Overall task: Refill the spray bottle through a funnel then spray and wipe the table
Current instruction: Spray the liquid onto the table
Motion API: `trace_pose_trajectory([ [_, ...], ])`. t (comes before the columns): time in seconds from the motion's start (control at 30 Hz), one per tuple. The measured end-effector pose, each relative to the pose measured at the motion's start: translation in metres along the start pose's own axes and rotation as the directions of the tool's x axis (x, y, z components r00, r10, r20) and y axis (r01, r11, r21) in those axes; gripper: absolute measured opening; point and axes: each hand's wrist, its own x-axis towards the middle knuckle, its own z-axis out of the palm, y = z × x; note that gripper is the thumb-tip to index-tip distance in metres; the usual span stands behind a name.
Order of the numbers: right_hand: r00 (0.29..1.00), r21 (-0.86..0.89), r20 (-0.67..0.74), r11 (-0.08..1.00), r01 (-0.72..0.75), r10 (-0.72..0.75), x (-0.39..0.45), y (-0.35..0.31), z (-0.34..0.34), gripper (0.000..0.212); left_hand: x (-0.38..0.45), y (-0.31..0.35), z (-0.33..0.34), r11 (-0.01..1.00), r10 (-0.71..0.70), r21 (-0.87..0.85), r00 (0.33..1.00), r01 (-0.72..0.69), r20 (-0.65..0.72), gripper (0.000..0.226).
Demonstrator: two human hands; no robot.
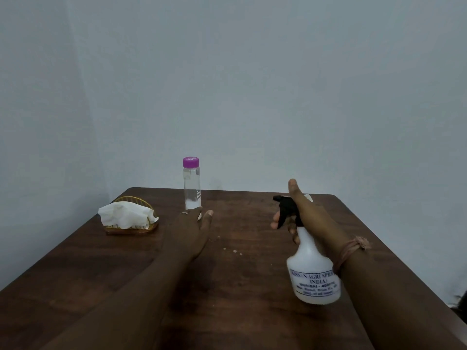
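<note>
Right hand [307,213] clenched round white spray bottle [313,269] neck, fingers [276,219] on black trigger [284,214]; left hand [192,231] flat, empty, fingertips at clear purple-capped bottle [192,184].

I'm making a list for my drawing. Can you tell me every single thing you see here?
table: one, dark brown wood, fills the lower view
clear bottle: one, purple cap, upright at the far edge
tissues: one white bunch, in the holder
holder: one, golden wire, far left
spray bottle: one, white with black trigger, lifted on the right
left hand: one, open, at the clear bottle's base
right hand: one, gripping the spray bottle's neck
</note>
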Motion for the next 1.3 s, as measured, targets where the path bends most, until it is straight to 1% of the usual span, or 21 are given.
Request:
trace_pose_trajectory([
  [0.07, 0.998, 0.086, -0.019, 0.994, 0.063, -0.062, -0.001, -0.002, 0.000, 0.088, 0.000, 0.000, 0.000, 1.000, 0.004, 0.012, 1.000, -0.004, -0.008, 0.054],
  [0.2, 0.991, 0.153, -0.024, 0.979, 0.137, -0.135, -0.002, -0.009, 0.000, 0.085, 0.000, -0.001, 0.001, 0.999, 0.024, 0.031, 0.999, -0.024, -0.021, 0.052],
  [0.27, 0.986, 0.169, -0.040, 0.972, 0.164, -0.160, -0.003, -0.011, 0.002, 0.078, 0.002, -0.004, 0.002, 0.999, 0.020, 0.036, 1.000, -0.019, -0.020, 0.053],
  [0.33, 0.992, 0.106, -0.024, 0.987, 0.122, -0.120, -0.006, -0.013, 0.006, 0.078, 0.002, -0.006, 0.003, 0.999, 0.011, 0.054, 1.000, -0.010, -0.020, 0.057],
  [0.4, 0.998, -0.007, -0.004, 0.998, 0.062, -0.062, -0.010, -0.011, 0.011, 0.088, 0.002, -0.009, 0.002, 0.997, 0.008, 0.080, 1.000, -0.005, -0.030, 0.061],
  [0.43, 0.999, -0.031, -0.006, 0.999, 0.044, -0.044, -0.012, -0.009, 0.014, 0.091, 0.002, -0.009, 0.000, 0.996, 0.002, 0.090, 0.999, 0.001, -0.032, 0.063],
  [0.53, 1.000, -0.037, 0.001, 0.999, 0.011, -0.011, -0.019, -0.002, 0.019, 0.092, 0.002, -0.006, -0.002, 0.996, 0.001, 0.088, 0.999, 0.003, -0.043, 0.076],
  [0.6, 1.000, -0.051, -0.003, 0.999, 0.009, -0.009, -0.024, 0.001, 0.022, 0.085, 0.003, -0.001, -0.004, 0.996, 0.020, 0.089, 0.999, -0.015, -0.050, 0.078],
  [0.7, 0.999, -0.046, -0.043, 0.999, -0.005, 0.003, -0.025, 0.003, 0.022, 0.078, 0.003, 0.006, -0.009, 0.994, 0.055, 0.094, 0.996, -0.048, -0.068, 0.072],
  [0.8, 0.993, -0.135, -0.105, 0.988, -0.072, 0.058, -0.023, 0.005, 0.020, 0.080, 0.003, 0.009, -0.014, 0.994, 0.060, 0.100, 0.995, -0.052, -0.079, 0.069],
  [0.87, 0.993, -0.167, -0.088, 0.981, -0.094, 0.080, -0.024, 0.005, 0.019, 0.077, 0.002, 0.008, -0.014, 0.992, 0.069, 0.110, 0.994, -0.059, -0.086, 0.068],
  [0.93, 0.996, -0.163, -0.058, 0.983, -0.081, 0.072, -0.026, 0.004, 0.019, 0.070, 0.002, 0.009, -0.013, 0.991, 0.070, 0.118, 0.994, -0.060, -0.087, 0.061],
  [0.97, 0.996, -0.176, -0.054, 0.981, -0.077, 0.068, -0.026, 0.003, 0.018, 0.070, 0.002, 0.010, -0.012, 0.991, 0.065, 0.119, 0.994, -0.055, -0.084, 0.055],
  [1.1, 0.991, -0.214, -0.092, 0.971, -0.112, 0.094, -0.022, 0.005, 0.015, 0.084, 0.001, 0.010, -0.009, 0.991, 0.075, 0.118, 0.994, -0.065, -0.084, 0.048],
  [1.2, 0.982, -0.272, -0.168, 0.954, -0.130, 0.086, -0.018, 0.009, 0.015, 0.082, 0.001, 0.008, -0.007, 0.990, 0.078, 0.128, 0.993, -0.066, -0.092, 0.044],
  [1.23, 0.982, -0.277, -0.168, 0.952, -0.132, 0.087, -0.016, 0.010, 0.015, 0.080, 0.001, 0.008, -0.006, 0.988, 0.079, 0.139, 0.992, -0.065, -0.096, 0.044],
  [1.3, 0.988, -0.271, -0.119, 0.954, -0.128, 0.099, -0.012, 0.012, 0.015, 0.076, 0.002, 0.004, -0.004, 0.988, 0.072, 0.146, 0.993, -0.058, -0.094, 0.043],
])
